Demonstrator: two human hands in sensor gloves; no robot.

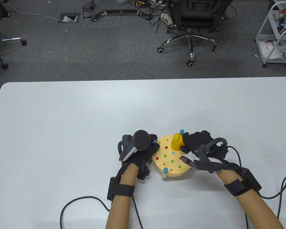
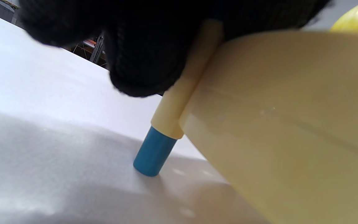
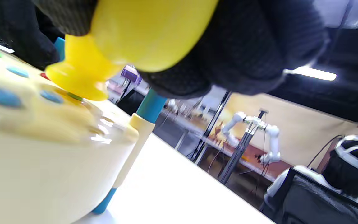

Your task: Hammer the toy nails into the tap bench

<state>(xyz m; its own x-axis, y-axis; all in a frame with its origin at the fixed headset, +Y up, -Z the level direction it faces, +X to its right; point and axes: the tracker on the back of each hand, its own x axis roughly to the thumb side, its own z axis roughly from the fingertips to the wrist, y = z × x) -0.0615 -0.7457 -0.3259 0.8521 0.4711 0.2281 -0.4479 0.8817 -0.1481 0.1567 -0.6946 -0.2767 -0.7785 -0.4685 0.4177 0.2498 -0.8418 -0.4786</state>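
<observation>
Beyond the white bench [image 1: 62, 119] grey carpet and an office chair [image 1: 193, 21] are showing, while near the bench's front edge the round tap bench [image 1: 168, 162] is sitting, the left hand [image 1: 143, 149] curling against its rim and the right hand [image 1: 200, 145] gripping the yellow hammer [image 1: 176, 141] on its top

Round cream tap bench [image 1: 172, 158] on blue-tipped legs, yellow hammer [image 1: 176, 141] head touching top

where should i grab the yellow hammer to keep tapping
Grip the yellow hammer by its rounded handle end, coming from the right side as the right hand does. Its flared striking face points down onto the tap bench, so that end must stay free.
</observation>
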